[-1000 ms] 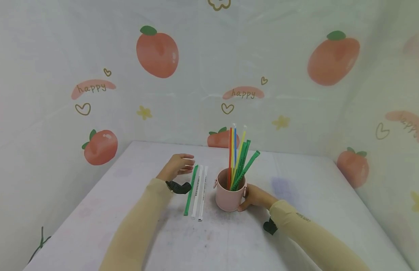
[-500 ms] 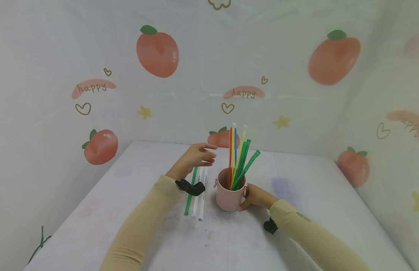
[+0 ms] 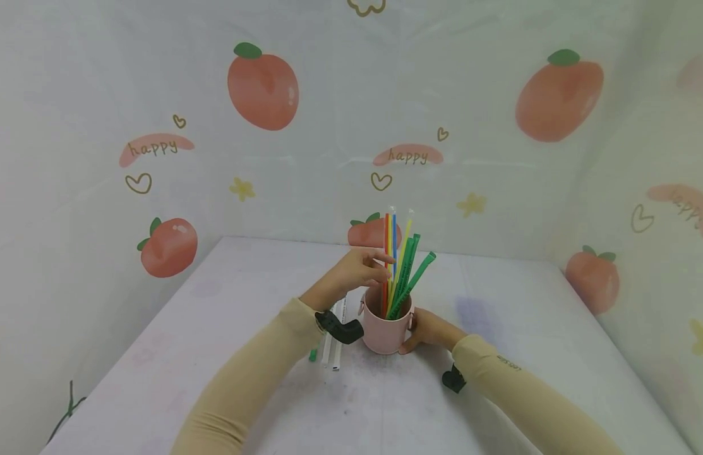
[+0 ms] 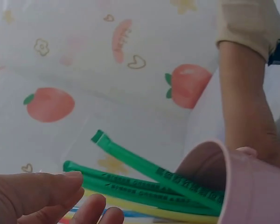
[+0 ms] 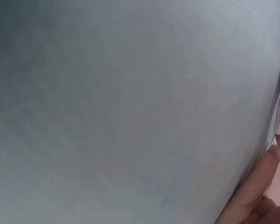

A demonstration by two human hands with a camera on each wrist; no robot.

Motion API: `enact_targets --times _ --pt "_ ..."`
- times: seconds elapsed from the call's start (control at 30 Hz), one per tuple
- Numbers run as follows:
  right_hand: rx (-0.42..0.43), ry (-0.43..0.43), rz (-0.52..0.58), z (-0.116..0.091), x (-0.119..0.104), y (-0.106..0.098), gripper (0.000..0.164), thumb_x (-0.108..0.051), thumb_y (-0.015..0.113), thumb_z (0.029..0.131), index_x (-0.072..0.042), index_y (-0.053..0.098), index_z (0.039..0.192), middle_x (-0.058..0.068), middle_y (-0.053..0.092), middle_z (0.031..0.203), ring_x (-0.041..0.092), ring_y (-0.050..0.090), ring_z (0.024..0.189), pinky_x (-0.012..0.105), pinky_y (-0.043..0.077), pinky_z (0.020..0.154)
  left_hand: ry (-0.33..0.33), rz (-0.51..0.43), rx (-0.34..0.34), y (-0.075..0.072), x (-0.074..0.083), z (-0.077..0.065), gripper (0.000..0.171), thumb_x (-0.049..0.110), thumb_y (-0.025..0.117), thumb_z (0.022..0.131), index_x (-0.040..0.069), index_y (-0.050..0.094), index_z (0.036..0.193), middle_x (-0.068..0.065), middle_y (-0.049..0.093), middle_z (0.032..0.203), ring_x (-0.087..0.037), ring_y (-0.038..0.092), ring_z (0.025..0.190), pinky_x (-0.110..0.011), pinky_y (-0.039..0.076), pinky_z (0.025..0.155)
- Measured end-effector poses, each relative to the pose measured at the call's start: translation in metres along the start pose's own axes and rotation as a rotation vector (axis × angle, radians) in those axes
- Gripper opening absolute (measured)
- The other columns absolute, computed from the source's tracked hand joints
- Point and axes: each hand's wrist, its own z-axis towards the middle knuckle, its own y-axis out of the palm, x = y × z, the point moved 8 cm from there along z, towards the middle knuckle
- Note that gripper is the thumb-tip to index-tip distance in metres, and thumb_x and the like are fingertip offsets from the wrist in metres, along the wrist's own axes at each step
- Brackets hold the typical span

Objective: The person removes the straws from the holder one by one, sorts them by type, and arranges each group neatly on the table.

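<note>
Left hand [image 3: 358, 268]: fingers parted by straws [image 3: 405, 272], gripping none. Right hand [image 3: 432, 330]: curled round pink cup [image 3: 382, 335], short of far edge of desk [image 3: 527, 309]. I'd brace cup, pinch lightly.

So it's basically a pale fabric-looking backdrop [image 3: 328, 82] round three sides, printed with red fruits [image 3: 263, 88], "happy" banners [image 3: 408, 155], outlined hearts [image 3: 381, 182] and yellow flowers [image 3: 472, 205], behind a whitish table [image 3: 499, 291] with faint purplish patches [image 3: 479, 315], all in soft, kinda dull light.
</note>
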Motion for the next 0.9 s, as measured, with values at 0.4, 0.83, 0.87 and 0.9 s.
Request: enact_targets --times 0.4,0.83,0.87,0.9 --pt "-0.014 -0.034 0.022 -0.002 -0.005 0.001 0.093 -0.015 0.089 0.068 0.0 0.039 0.144 0.019 0.046 0.145 0.039 0.038 0.137 0.056 0.03 0.113 -0.05 0.143 -0.034 0.026 -0.014 0.002 0.027 0.011 0.069 0.088 0.007 0.068 0.115 -0.01 0.068 0.099 -0.019 0.064 0.087 -0.035 0.058 0.083" --pt "-0.019 -0.035 0.027 -0.002 -0.004 0.001 0.096 -0.014 0.09 0.067 0.0 0.036 0.146 0.02 0.043 0.147 0.04 0.036 0.138 0.057 0.028 0.114 -0.06 0.239 -0.035 0.034 -0.019 0.009 0.029 0.008 0.07 0.087 0.007 0.069 0.116 -0.011 0.07 0.101 -0.016 0.065 0.085 -0.032 0.059 0.079" --pt "-0.019 -0.036 0.027 -0.002 -0.004 0.0 0.096 -0.014 0.09 0.067 0.0 0.036 0.146 0.02 0.042 0.148 0.04 0.036 0.138 0.057 0.028 0.114 -0.062 0.242 -0.036 0.035 -0.019 0.01 0.029 0.008 0.07 0.087 0.007 0.069 0.116 -0.011 0.07 0.101 -0.016 0.065 0.085 -0.032 0.059 0.078" --pt "-0.018 -0.039 0.027 -0.002 -0.004 0.0 0.096 -0.015 0.09 0.067 0.0 0.036 0.146 0.02 0.042 0.148 0.04 0.036 0.138 0.057 0.028 0.114 -0.064 0.245 -0.036 0.036 -0.02 0.011 0.029 0.008 0.07 0.087 0.007 0.069 0.116 -0.011 0.07 0.101 -0.016 0.065 0.085 -0.031 0.059 0.078"
